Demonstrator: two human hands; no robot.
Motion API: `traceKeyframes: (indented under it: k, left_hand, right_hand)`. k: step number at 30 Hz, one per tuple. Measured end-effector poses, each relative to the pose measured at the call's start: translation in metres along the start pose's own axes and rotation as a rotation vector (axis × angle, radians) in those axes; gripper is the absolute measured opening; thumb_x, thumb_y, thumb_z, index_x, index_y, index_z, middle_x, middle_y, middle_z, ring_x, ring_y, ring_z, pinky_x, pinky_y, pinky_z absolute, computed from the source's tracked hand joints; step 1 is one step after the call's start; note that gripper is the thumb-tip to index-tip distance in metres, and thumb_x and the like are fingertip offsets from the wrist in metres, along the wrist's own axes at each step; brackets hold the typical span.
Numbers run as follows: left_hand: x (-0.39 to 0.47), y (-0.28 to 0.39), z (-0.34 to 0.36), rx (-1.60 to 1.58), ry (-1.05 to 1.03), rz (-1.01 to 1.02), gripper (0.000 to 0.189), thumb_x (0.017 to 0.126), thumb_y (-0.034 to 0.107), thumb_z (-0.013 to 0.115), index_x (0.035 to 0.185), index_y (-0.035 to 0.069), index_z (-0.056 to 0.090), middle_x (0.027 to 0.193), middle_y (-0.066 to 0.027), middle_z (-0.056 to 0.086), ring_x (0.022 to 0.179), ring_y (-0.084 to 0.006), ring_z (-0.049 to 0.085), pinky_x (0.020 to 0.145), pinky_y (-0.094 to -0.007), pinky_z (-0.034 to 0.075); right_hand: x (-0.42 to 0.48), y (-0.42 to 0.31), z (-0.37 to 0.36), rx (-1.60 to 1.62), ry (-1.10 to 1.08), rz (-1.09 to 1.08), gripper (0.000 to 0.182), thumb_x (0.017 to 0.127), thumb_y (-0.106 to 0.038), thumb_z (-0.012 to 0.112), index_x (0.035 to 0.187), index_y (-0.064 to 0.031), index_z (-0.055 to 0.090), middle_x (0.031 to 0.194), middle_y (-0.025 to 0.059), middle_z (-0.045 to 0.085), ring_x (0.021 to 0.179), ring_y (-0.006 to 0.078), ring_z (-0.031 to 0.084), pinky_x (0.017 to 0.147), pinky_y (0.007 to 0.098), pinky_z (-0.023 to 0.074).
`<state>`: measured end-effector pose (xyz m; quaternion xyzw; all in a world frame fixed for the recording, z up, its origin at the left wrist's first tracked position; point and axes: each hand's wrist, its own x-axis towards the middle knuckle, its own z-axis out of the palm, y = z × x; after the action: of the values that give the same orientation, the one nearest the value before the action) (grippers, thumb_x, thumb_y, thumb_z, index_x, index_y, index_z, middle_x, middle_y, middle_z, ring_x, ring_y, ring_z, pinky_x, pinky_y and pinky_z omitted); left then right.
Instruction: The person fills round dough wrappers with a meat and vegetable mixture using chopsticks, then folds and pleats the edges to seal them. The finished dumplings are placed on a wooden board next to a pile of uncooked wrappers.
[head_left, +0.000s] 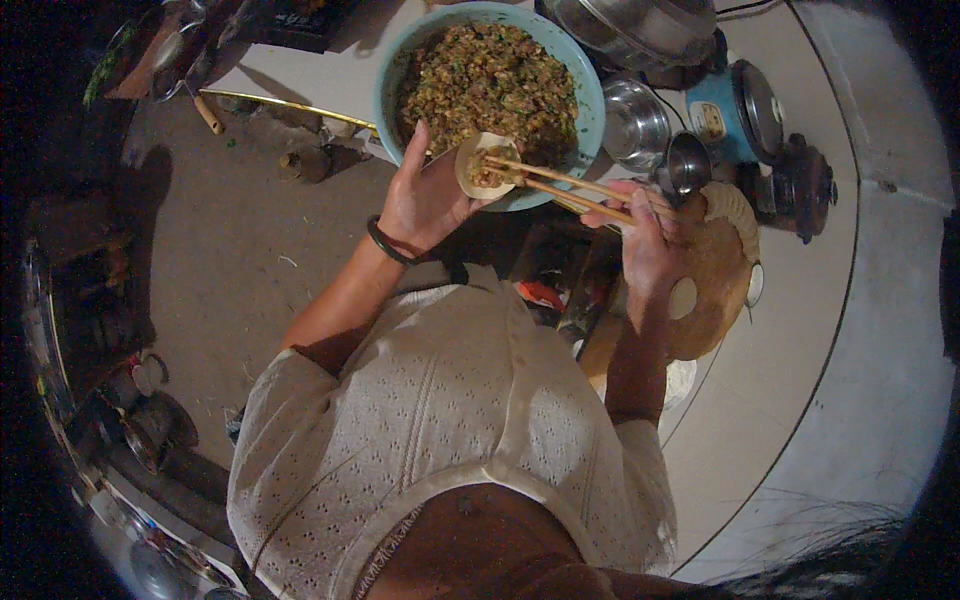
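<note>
On the fingers of my left hand (424, 199) lies a round dough wrapper (466, 166), with a clump of chopped filling (487, 176) on its middle. My right hand (637, 225) grips a pair of wooden chopsticks (574, 191), whose tips touch that filling. Just beyond both hands, a large light-blue bowl (592, 135) holds a mass of the same chopped mixture (487, 82). To the right, partly behind my right forearm, a wooden board (709, 285) carries a row of overlapping wrappers (731, 214) and a single wrapper (683, 298).
Right of the bowl stand a steel basin (636, 124), a small metal bowl (688, 163), a blue rice cooker (720, 112) and a dark lidded pot (802, 187). A large metal pot (637, 30) sits behind. A wooden-handled tool (210, 116) overhangs the counter at left.
</note>
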<state>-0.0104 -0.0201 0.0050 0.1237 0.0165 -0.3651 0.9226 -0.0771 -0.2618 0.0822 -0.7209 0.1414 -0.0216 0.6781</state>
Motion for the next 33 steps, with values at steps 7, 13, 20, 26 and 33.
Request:
traceKeyframes:
  k: [7, 13, 20, 26, 33]
  left_hand:
    - [-0.002, 0.001, 0.002, -0.052, -0.002, 0.028, 0.09, 0.088, 0.07, 0.038, 0.142, -0.001, 0.031, 0.143, -0.0163, 0.041, 0.131, -0.0263, 0.042, 0.11, -0.0378, 0.033]
    - [-0.003, 0.001, 0.003, -0.025, 0.027, 0.033, 0.089, 0.088, 0.07, 0.039, 0.142, -0.001, 0.031, 0.143, -0.0158, 0.041, 0.131, -0.0262, 0.042, 0.11, -0.0379, 0.032]
    - [-0.003, -0.001, 0.0, 0.039, 0.082, 0.028, 0.088, 0.089, 0.069, 0.039, 0.142, -0.001, 0.031, 0.143, -0.0149, 0.041, 0.13, -0.0256, 0.043, 0.11, -0.0381, 0.033]
    - [-0.002, -0.001, -0.004, 0.013, 0.038, 0.024, 0.09, 0.088, 0.07, 0.037, 0.143, -0.002, 0.03, 0.143, -0.0165, 0.041, 0.129, -0.0276, 0.044, 0.109, -0.0387, 0.034]
    - [-0.002, 0.0, -0.013, -0.339, -0.214, -0.028, 0.094, 0.087, 0.072, 0.037, 0.143, -0.003, 0.027, 0.142, -0.0225, 0.039, 0.128, -0.0359, 0.044, 0.108, -0.0408, 0.036]
  right_hand:
    - [-0.006, 0.003, 0.002, -0.022, 0.021, -0.03, 0.035, 0.098, -0.023, 0.046, 0.105, 0.0071, 0.062, 0.085, 0.013, 0.065, 0.072, 0.024, 0.069, 0.073, 0.0315, 0.0531]
    - [-0.006, 0.001, 0.003, -0.03, 0.044, -0.058, 0.035, 0.097, -0.024, 0.047, 0.104, 0.0066, 0.063, 0.084, 0.0132, 0.064, 0.071, 0.0263, 0.069, 0.073, 0.0326, 0.0531]
    - [0.001, 0.013, -0.007, 0.263, 0.176, -0.014, 0.034, 0.097, -0.026, 0.047, 0.103, 0.0057, 0.06, 0.08, 0.0134, 0.062, 0.066, 0.0269, 0.066, 0.069, 0.034, 0.0538]
    - [0.006, 0.019, -0.011, -0.005, 0.192, -0.202, 0.032, 0.096, -0.024, 0.048, 0.102, 0.0054, 0.058, 0.087, 0.0124, 0.06, 0.065, 0.0242, 0.063, 0.066, 0.0362, 0.0537]
    - [0.02, 0.042, -0.035, 0.516, 0.155, -0.139, 0.021, 0.096, -0.013, 0.047, 0.104, 0.0014, 0.061, 0.09, 0.011, 0.062, 0.077, 0.0219, 0.065, 0.081, 0.0369, 0.051]
